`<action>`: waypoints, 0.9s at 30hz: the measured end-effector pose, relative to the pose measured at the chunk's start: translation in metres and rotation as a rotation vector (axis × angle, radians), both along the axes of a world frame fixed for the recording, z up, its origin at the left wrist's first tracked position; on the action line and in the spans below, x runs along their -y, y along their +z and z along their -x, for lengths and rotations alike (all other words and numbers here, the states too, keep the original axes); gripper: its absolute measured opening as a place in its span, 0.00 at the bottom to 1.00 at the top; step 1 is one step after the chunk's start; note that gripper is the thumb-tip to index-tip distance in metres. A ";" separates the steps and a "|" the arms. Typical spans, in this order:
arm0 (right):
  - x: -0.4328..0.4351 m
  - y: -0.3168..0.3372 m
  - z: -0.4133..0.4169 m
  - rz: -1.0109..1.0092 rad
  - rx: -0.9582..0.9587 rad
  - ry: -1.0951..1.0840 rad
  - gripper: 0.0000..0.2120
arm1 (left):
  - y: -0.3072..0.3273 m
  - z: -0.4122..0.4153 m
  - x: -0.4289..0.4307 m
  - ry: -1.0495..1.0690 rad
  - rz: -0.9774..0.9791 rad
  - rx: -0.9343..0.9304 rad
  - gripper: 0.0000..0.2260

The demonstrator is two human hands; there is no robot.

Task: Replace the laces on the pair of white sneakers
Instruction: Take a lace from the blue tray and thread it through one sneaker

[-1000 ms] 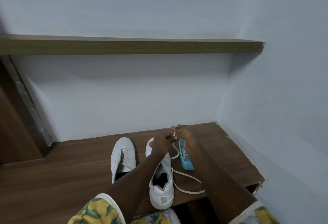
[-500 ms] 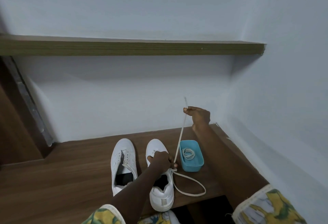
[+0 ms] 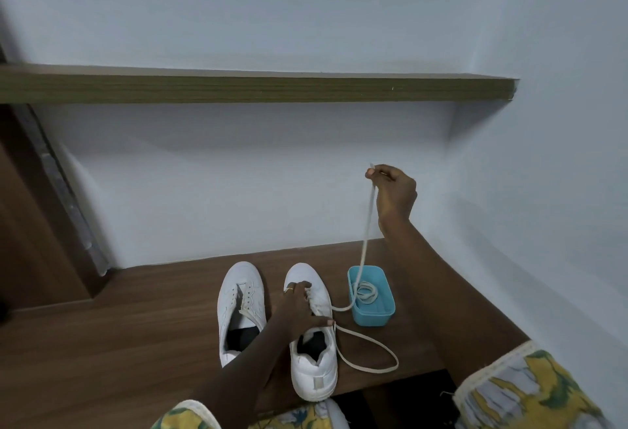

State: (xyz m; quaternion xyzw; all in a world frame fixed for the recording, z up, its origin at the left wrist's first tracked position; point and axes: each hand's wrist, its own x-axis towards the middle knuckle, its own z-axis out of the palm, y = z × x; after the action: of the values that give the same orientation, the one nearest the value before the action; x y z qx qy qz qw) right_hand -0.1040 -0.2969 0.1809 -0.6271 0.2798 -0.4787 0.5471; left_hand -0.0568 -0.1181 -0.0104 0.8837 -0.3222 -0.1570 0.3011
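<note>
High up, right hand [image 3: 396,192], grip pinching the lace [image 3: 368,224] end; left hand [image 3: 299,309], grip clamped over the nearer white sneaker [image 3: 316,371].

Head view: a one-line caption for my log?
Left hand holds a sneaker; right hand pinches its lace, lifted high beside a blue tub.

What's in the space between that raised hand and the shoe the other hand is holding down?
In the head view, a white lace runs from the right hand down to the right sneaker, crossing a blue tub of coiled laces.
</note>
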 end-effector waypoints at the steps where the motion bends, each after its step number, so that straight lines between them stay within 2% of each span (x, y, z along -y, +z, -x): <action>1: -0.003 -0.001 0.001 0.088 -0.027 0.000 0.04 | -0.002 0.002 -0.007 -0.010 0.004 0.024 0.38; 3: -0.013 -0.012 0.002 0.184 -0.093 0.058 0.05 | -0.008 0.008 -0.018 -0.015 -0.011 0.081 0.29; 5: -0.023 -0.034 0.001 0.182 -0.185 0.145 0.04 | -0.013 0.012 -0.023 0.029 -0.027 0.147 0.20; 6: -0.029 -0.047 0.001 0.148 -0.217 0.190 0.07 | -0.013 0.014 -0.023 0.057 -0.044 0.197 0.17; 8: -0.040 -0.076 0.001 0.065 -0.289 0.277 0.15 | -0.012 0.017 -0.021 0.095 -0.091 0.286 0.16; 11: -0.058 -0.117 0.005 0.048 -0.486 0.372 0.10 | -0.010 0.020 -0.019 0.091 -0.134 0.361 0.16; 15: -0.078 -0.160 0.013 0.174 -0.595 0.448 0.04 | -0.012 0.017 -0.020 0.188 -0.010 0.162 0.18; 21: -0.087 -0.183 0.019 0.289 -0.738 0.436 0.09 | -0.010 0.014 -0.019 0.306 0.113 -0.085 0.12; 27: -0.094 -0.192 0.022 0.317 -0.807 0.427 0.11 | -0.011 0.006 -0.024 0.475 0.298 -0.360 0.19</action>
State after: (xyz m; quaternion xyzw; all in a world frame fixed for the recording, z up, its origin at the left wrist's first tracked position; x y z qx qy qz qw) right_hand -0.1260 -0.2027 -0.0108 -0.8819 0.2584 -0.1110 0.3783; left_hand -0.0630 -0.0945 -0.0211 0.8384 -0.0680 -0.1873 0.5073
